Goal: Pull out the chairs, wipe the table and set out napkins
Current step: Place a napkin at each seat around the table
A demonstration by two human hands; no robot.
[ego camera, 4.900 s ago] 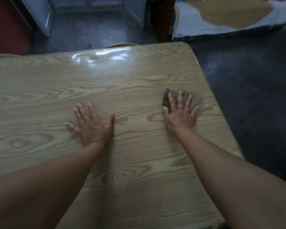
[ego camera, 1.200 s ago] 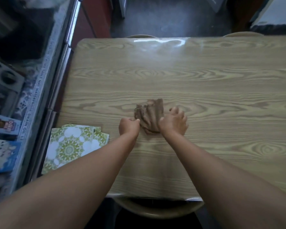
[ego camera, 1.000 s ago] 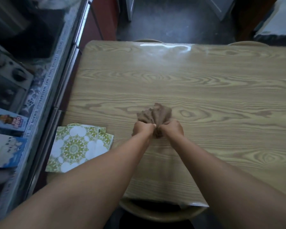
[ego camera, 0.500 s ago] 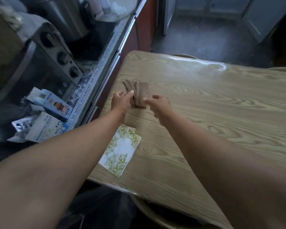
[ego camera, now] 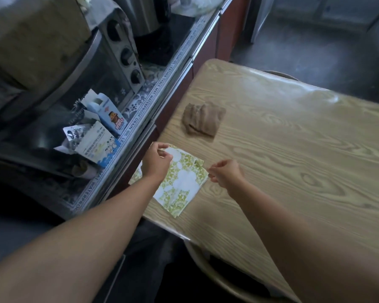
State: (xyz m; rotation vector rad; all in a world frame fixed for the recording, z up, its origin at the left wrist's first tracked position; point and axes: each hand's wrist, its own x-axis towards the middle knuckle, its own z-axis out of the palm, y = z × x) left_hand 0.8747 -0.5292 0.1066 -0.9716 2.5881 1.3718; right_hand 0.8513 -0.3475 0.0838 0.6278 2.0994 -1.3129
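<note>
A stack of green-and-white patterned napkins (ego camera: 182,182) lies at the near left corner of the wood-grain table (ego camera: 293,154). My left hand (ego camera: 155,164) rests over the stack's left part, thumb and fingers pinched on its far corner. My right hand (ego camera: 225,174) hovers at the stack's right corner with curled fingers; whether it grips the paper is unclear. The brown wiping cloth (ego camera: 202,121) lies bunched on the table beyond the napkins, touched by neither hand.
A chair's curved back (ego camera: 206,265) shows under the table's near edge, another chair back (ego camera: 280,74) at the far edge. Left of the table runs a counter with a toaster oven (ego camera: 118,62) and small cartons (ego camera: 109,119). Dark floor lies beyond.
Both hands have let go of the cloth, which now lies on the table, and have come back to the napkin stack. The view has swung left toward the counter.
</note>
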